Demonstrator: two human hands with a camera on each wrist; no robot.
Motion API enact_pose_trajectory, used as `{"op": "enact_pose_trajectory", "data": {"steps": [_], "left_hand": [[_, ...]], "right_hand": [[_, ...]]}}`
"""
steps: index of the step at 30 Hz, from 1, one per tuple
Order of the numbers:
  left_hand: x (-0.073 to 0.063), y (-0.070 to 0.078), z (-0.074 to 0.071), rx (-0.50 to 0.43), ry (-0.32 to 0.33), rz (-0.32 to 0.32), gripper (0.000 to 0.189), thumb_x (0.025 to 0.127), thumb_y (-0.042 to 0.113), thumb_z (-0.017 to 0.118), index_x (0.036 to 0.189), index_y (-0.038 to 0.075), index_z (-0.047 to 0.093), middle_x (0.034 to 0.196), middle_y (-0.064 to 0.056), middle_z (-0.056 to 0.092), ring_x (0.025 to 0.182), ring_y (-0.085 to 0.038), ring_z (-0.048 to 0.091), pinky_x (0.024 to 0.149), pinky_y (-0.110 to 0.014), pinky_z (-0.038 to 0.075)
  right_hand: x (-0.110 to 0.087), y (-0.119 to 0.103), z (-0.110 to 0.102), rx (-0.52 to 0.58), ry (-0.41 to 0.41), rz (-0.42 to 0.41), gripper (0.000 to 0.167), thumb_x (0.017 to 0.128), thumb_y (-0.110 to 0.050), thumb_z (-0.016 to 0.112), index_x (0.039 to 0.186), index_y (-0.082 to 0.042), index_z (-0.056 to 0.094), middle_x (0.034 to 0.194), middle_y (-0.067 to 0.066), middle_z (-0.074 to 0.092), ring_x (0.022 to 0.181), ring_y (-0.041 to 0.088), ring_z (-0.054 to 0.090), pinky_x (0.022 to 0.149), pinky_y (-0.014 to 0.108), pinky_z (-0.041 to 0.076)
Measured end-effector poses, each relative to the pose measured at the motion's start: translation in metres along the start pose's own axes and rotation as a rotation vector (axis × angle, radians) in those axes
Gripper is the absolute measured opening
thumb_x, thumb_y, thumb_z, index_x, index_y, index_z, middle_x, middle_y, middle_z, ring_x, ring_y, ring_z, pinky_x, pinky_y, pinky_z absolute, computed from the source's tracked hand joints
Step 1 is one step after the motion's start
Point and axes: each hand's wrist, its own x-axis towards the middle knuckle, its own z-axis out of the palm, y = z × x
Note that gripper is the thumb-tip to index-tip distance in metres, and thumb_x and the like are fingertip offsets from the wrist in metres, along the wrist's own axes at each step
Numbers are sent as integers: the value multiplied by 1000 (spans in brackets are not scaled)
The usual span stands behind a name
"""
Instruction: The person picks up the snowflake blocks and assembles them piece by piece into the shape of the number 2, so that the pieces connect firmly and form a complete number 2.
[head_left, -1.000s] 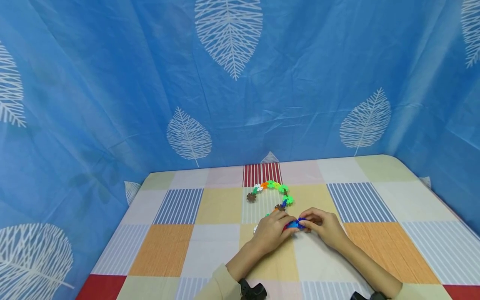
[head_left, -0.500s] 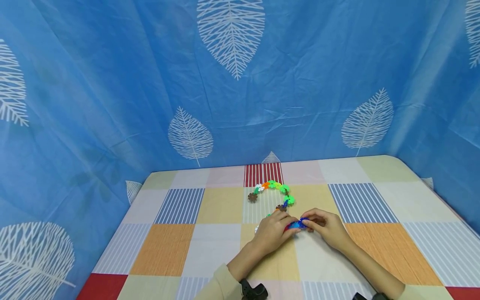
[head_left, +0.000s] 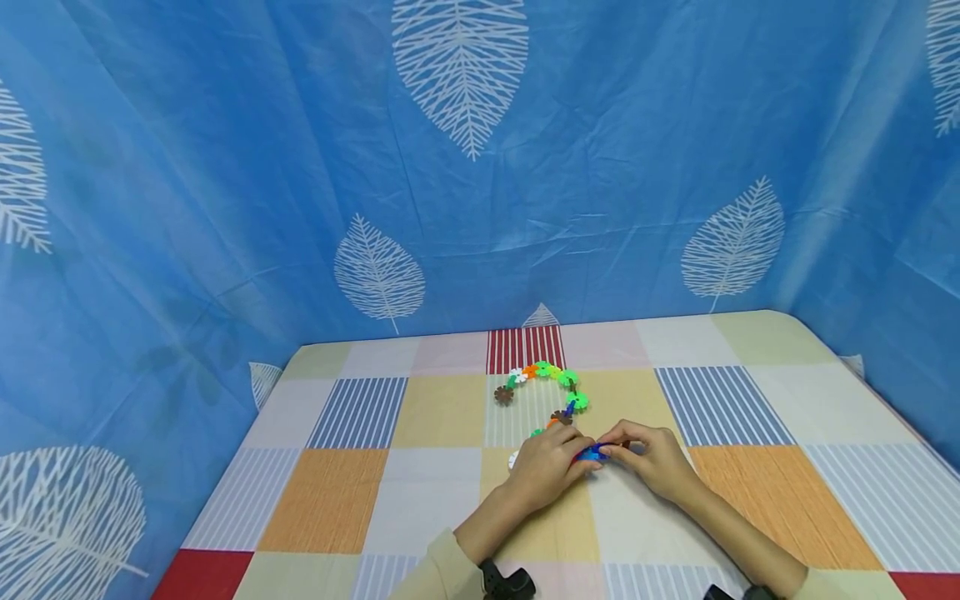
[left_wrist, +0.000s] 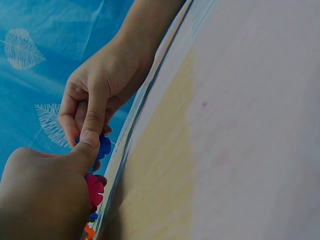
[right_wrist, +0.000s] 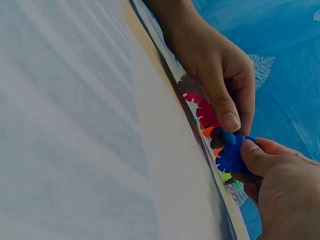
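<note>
A chain of notched, flower-shaped plastic discs curves across the table, with a brown disc (head_left: 504,395) at its far end and a bright green disc (head_left: 577,401) on the bend. My left hand (head_left: 546,462) covers part of the chain and grips its near end between thumb and fingers. Past that thumb show a pinkish-red disc (right_wrist: 206,114) and a light blue disc (head_left: 591,454). From the other side, my right hand (head_left: 652,458) pinches a dark blue disc (right_wrist: 230,157) between thumb and fingers, right against the light blue one. My palms and fingers hide some discs.
The table wears a patchwork cloth (head_left: 435,492) of striped and plain squares. A blue curtain (head_left: 600,167) with white leaf prints stands behind the table and along both sides. A white disc (head_left: 513,459) peeks out left of my left hand.
The right hand's fingers have shifted slightly and turned the dark blue disc, which now shows less of its face in the head view. The left hand stays nearly still.
</note>
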Motion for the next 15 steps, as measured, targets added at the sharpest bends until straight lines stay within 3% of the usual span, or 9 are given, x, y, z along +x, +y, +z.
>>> {"op": "enact_pose_trajectory", "data": {"steps": [7,15], "left_hand": [[0,1,-1,-29,13,-18,30,89,43,56,101,17,68,93,10,61,84,-3,54,69,-11,44],[0,1,-1,-24,-1,-16,30,88,43,57,100,18,68,94,11,61,85,-2,55,70,-11,44]], "right_hand": [[-2,5,3,99,13,7,23,69,18,68,80,-1,66,76,9,67,69,19,63,62,23,50],[-11,30,10,98,10,4,26,69,16,70,82,-7,67,78,4,68,72,17,64,65,20,50]]}}
